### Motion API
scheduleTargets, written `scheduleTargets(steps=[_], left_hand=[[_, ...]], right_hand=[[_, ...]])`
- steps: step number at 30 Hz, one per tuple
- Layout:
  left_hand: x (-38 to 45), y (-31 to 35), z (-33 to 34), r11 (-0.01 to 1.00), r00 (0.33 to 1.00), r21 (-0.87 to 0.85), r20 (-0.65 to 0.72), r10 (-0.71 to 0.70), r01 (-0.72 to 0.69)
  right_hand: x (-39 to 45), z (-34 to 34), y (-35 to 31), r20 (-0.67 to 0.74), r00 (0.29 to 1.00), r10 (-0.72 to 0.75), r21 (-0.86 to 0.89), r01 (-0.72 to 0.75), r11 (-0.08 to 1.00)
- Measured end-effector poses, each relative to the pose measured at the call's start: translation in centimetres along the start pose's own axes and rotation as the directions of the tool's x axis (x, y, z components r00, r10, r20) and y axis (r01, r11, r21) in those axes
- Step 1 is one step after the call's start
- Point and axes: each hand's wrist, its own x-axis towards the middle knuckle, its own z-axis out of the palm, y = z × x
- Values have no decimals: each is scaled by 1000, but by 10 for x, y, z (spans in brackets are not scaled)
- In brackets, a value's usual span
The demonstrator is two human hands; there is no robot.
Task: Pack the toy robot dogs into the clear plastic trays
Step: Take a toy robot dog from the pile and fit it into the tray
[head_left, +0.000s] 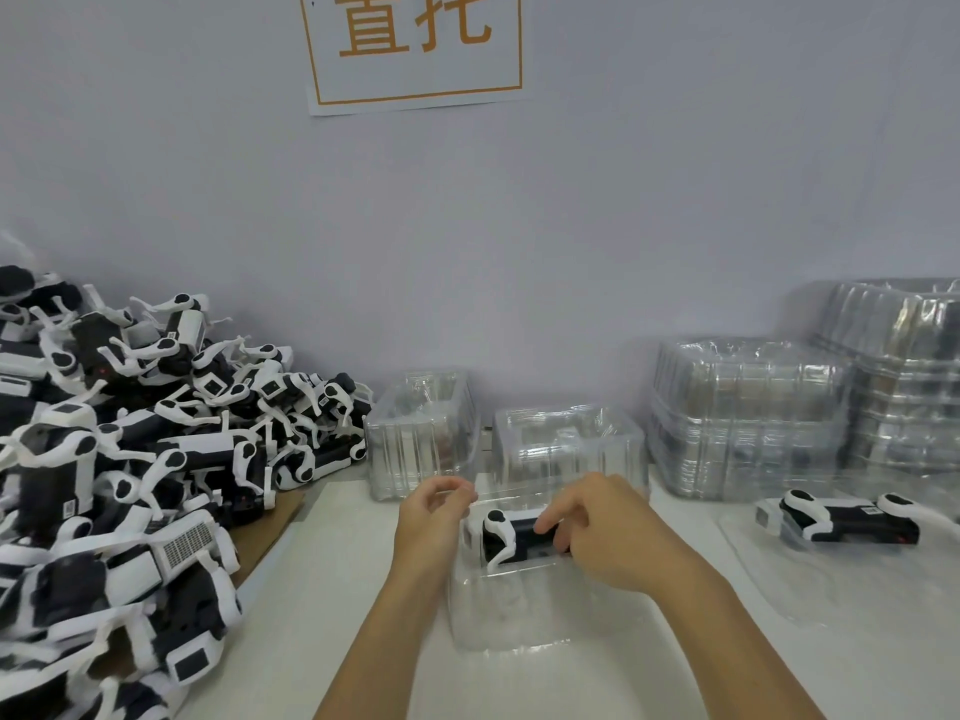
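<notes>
Head view: we take the clear tray on the white table at centre as our landmark. A black-and-white toy robot dog lies on its side in the far half of this tray; its rear end is hidden behind the right hand. That hand is curled over the dog's black body, fingertips on it. The left hand sits at the tray's far left corner, thumb and forefinger closed as if pinching the tray edge; we cannot tell for certain what they hold, the plastic being transparent.

Left of the tray, a large heap of toy dogs is cut off by the frame's left and bottom edges; small labels on several bodies are too small to read. Beyond the tray stand two empty clear trays, and to its right taller stacks of clear trays, the furthest cut off by the frame edge. Right of our landmark a second dog lies in another clear tray, whose outline is hard to trace.

On the wall above, a paper sign bears orange characters; the top is cropped, the second reading "托".

Bare table shows between the landmark tray and the heap, and toward the near edge.
</notes>
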Motion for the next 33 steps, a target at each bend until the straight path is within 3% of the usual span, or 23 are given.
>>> scheduleTargets(steps=[4,10,16,24,33], left_hand=[[0,0,0,1000,1000,-1,-4,-8,8],[0,0,0,1000,1000,-4,-5,-15,15],[-1,1,0,1000,1000,-1,-2,-24,24],[-4,2,1,1000,999,6,14,-29,29],[-5,5,2,1000,1000,2,3,-30,30]], right_hand=[[2,2,2,5,1000,1,4,-1,1000],[4,9,-10,-25,999,-32,-270,24,963],[1,10,-18,108,994,17,-365,24,931],[5,18,-17,4,998,69,-297,-64,953],[6,14,-6,-45,999,-20,-180,12,984]])
